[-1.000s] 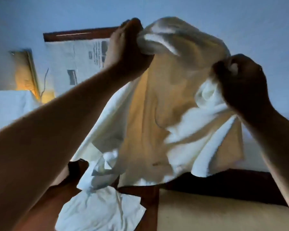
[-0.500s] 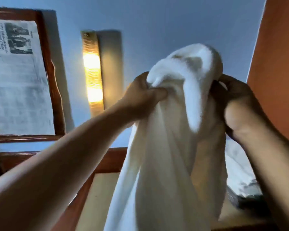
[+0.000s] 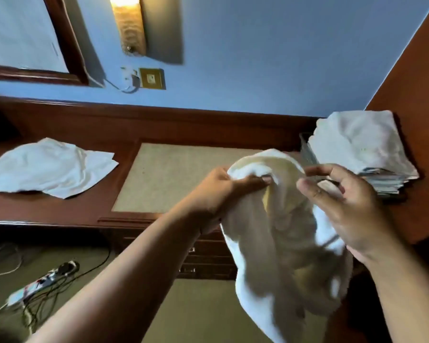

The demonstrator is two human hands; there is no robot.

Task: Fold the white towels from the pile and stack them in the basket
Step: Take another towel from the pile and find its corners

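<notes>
Holding a white towel bunched in mid-air over the front edge of the bench, near its right end. Gripping the top fold with the left hand, thumb pressed across the cloth. Got the right hand half open, fingers loosely bent, no clear pinch on anything. Looks like hunting for corners, so not much of a fold yet.

Could easily go wrong here: with only one real grip, might let the loose side slide and dump the lot off the bench onto the floor. Also worth watching the basket at the bench's right end, loaded well above its rim with folded towels — could topple with one careless nudge. One more loose towel to do, lying at the bench's left end.
</notes>
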